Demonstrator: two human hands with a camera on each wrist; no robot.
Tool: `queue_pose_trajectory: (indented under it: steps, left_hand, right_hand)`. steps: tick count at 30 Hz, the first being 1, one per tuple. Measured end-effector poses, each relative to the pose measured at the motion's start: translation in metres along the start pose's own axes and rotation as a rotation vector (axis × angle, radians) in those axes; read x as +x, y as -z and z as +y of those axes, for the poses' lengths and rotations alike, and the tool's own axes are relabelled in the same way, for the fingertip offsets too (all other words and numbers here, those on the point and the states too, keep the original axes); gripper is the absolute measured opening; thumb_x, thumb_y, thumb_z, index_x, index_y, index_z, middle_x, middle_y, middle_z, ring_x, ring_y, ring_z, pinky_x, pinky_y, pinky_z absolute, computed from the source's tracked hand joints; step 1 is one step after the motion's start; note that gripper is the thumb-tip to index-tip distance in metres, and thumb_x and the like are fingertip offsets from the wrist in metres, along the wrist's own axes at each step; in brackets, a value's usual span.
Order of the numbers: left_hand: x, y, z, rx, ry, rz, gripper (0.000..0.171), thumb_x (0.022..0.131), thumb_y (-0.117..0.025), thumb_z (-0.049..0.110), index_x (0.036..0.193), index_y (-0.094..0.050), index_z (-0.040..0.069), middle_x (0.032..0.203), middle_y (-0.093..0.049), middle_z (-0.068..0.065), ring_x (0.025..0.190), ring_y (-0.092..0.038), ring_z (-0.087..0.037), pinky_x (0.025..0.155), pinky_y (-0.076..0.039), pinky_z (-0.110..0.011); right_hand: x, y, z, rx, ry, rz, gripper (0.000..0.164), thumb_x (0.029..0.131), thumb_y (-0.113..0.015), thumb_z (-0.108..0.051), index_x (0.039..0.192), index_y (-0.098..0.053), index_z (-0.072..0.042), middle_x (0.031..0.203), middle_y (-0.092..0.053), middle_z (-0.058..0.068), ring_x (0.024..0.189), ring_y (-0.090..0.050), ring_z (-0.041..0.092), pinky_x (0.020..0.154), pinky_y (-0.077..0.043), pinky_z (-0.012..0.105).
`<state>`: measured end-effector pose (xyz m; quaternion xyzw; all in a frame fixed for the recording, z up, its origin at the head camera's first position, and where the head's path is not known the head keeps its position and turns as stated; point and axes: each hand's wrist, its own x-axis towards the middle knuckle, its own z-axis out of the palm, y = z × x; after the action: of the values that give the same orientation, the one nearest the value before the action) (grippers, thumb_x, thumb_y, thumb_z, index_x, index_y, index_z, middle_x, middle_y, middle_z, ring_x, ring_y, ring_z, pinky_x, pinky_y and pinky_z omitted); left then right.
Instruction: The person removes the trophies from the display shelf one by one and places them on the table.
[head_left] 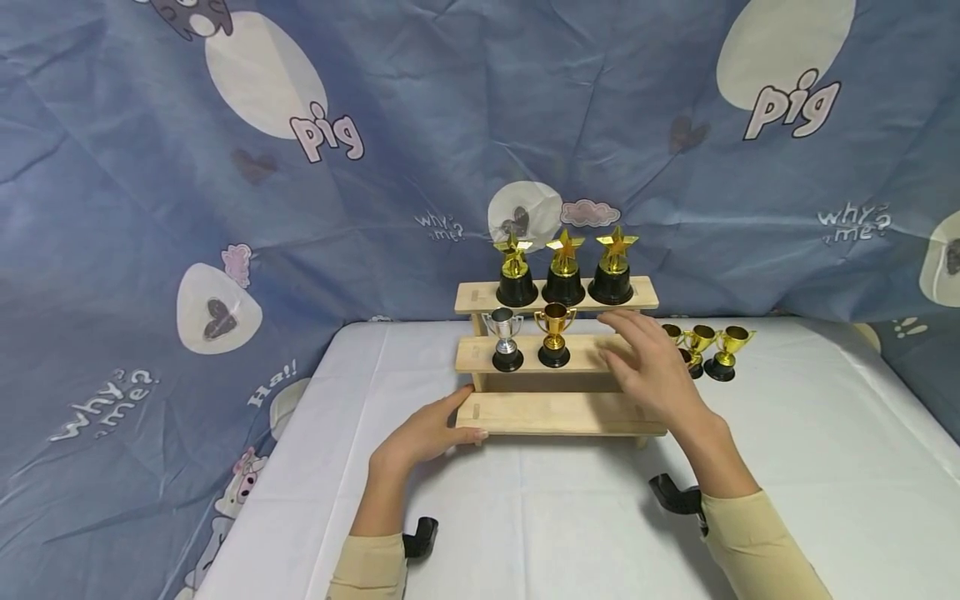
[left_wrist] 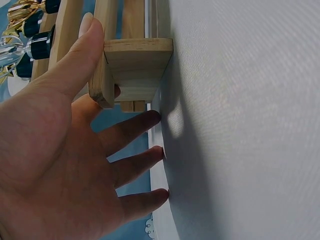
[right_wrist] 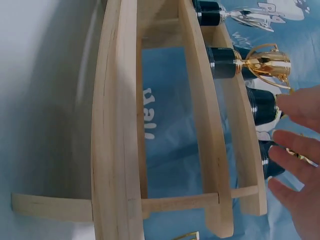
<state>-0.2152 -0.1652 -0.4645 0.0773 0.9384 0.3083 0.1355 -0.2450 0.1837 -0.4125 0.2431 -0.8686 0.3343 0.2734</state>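
A three-tier wooden display stand stands on the table. My left hand grips the left end of its lowest board, the thumb along the front edge and the other fingers spread beyond the end. Over the right part of the middle tier hovers my right hand, fingers apart and holding nothing. A silver trophy cup and a bronze-gold trophy cup stand on that tier, left of the right hand. Along the top tier are three black-based star trophies.
Several small gold trophy cups stand on the table right of the stand, partly hidden behind my right hand. A white cloth covers the table. Close behind hangs a blue printed curtain.
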Motion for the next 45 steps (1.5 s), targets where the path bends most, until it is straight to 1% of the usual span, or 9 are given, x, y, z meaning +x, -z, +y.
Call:
queue_pose_trajectory:
  steps: [4, 10, 13, 17, 23, 28, 33, 39, 45]
  left_hand:
    - [0.001, -0.001, -0.001, -0.001, 0.003, 0.001, 0.09, 0.081, -0.071, 0.063, 0.156, -0.032, 0.032, 0.159, -0.04, -0.003, 0.146, -0.039, -0.032, 0.117, -0.033, -0.056]
    - [0.0, -0.001, 0.0, 0.0, -0.003, 0.003, 0.09, 0.081, -0.072, 0.062, 0.156, -0.032, 0.031, 0.159, -0.04, -0.004, 0.146, -0.038, -0.033, 0.117, -0.033, -0.056]
    - [0.0, 0.0, 0.0, -0.004, -0.004, 0.003, 0.09, 0.082, -0.072, 0.061, 0.156, -0.032, 0.031, 0.159, -0.039, -0.004, 0.146, -0.038, -0.033, 0.117, -0.032, -0.056]
    - [0.0, 0.0, 0.0, -0.004, -0.005, 0.002, 0.09, 0.082, -0.072, 0.061, 0.157, -0.031, 0.03, 0.159, -0.039, -0.004, 0.147, -0.038, -0.032, 0.118, -0.032, -0.056]
    - [0.0, 0.0, 0.001, 0.004, -0.014, -0.005, 0.091, 0.082, -0.071, 0.061, 0.157, -0.03, 0.03, 0.16, -0.038, -0.003, 0.147, -0.037, -0.032, 0.118, -0.032, -0.054]
    - [-0.001, 0.001, 0.003, -0.003, -0.009, -0.002, 0.091, 0.082, -0.072, 0.06, 0.157, -0.031, 0.03, 0.159, -0.039, -0.003, 0.147, -0.038, -0.032, 0.118, -0.032, -0.055]
    - [-0.001, 0.0, 0.003, -0.002, -0.028, 0.007, 0.088, 0.083, -0.072, 0.057, 0.157, -0.032, 0.028, 0.158, -0.041, -0.005, 0.145, -0.039, -0.033, 0.118, -0.033, -0.054]
    - [-0.001, 0.0, 0.003, -0.004, -0.032, 0.011, 0.088, 0.083, -0.073, 0.056, 0.156, -0.033, 0.029, 0.158, -0.041, -0.004, 0.145, -0.04, -0.033, 0.118, -0.033, -0.054]
    - [-0.001, 0.0, 0.002, -0.004, -0.035, 0.007, 0.088, 0.083, -0.072, 0.057, 0.156, -0.032, 0.029, 0.158, -0.041, -0.004, 0.145, -0.039, -0.032, 0.118, -0.033, -0.054]
  right_hand:
    - [0.0, 0.0, -0.002, 0.033, 0.025, 0.035, 0.048, 0.085, -0.073, -0.003, 0.132, -0.063, -0.01, 0.136, -0.061, 0.009, 0.128, -0.053, 0.03, 0.106, -0.042, 0.051]
    - [0.001, -0.002, -0.004, 0.064, 0.065, 0.067, 0.05, 0.084, -0.072, 0.001, 0.131, -0.063, -0.011, 0.134, -0.062, 0.009, 0.127, -0.053, 0.03, 0.106, -0.042, 0.049]
    - [0.001, -0.004, -0.006, 0.076, 0.082, 0.061, 0.051, 0.085, -0.072, 0.001, 0.133, -0.062, -0.014, 0.136, -0.061, 0.008, 0.129, -0.053, 0.029, 0.107, -0.042, 0.048]
    - [0.002, -0.005, -0.009, 0.068, 0.105, 0.032, 0.055, 0.086, -0.072, -0.001, 0.138, -0.059, -0.017, 0.143, -0.056, 0.007, 0.133, -0.05, 0.028, 0.109, -0.041, 0.049]
    - [0.004, -0.007, -0.011, 0.052, 0.144, 0.016, 0.061, 0.085, -0.073, -0.001, 0.141, -0.057, -0.018, 0.149, -0.052, 0.007, 0.136, -0.048, 0.027, 0.11, -0.04, 0.047]
    - [0.005, -0.009, -0.013, 0.055, 0.145, 0.012, 0.06, 0.086, -0.073, -0.003, 0.142, -0.056, -0.018, 0.15, -0.05, 0.007, 0.137, -0.047, 0.026, 0.11, -0.04, 0.046]
    - [0.006, -0.008, -0.014, 0.043, 0.144, 0.009, 0.059, 0.087, -0.072, -0.004, 0.142, -0.056, -0.018, 0.15, -0.05, 0.009, 0.137, -0.047, 0.028, 0.111, -0.04, 0.048]
    - [0.007, -0.006, -0.014, 0.039, 0.127, 0.005, 0.059, 0.086, -0.072, -0.005, 0.142, -0.056, -0.019, 0.146, -0.053, 0.006, 0.135, -0.049, 0.029, 0.111, -0.039, 0.049]
    - [0.008, -0.009, -0.016, 0.047, 0.113, 0.004, 0.06, 0.087, -0.072, -0.006, 0.142, -0.055, -0.02, 0.145, -0.054, 0.008, 0.135, -0.049, 0.029, 0.111, -0.04, 0.049]
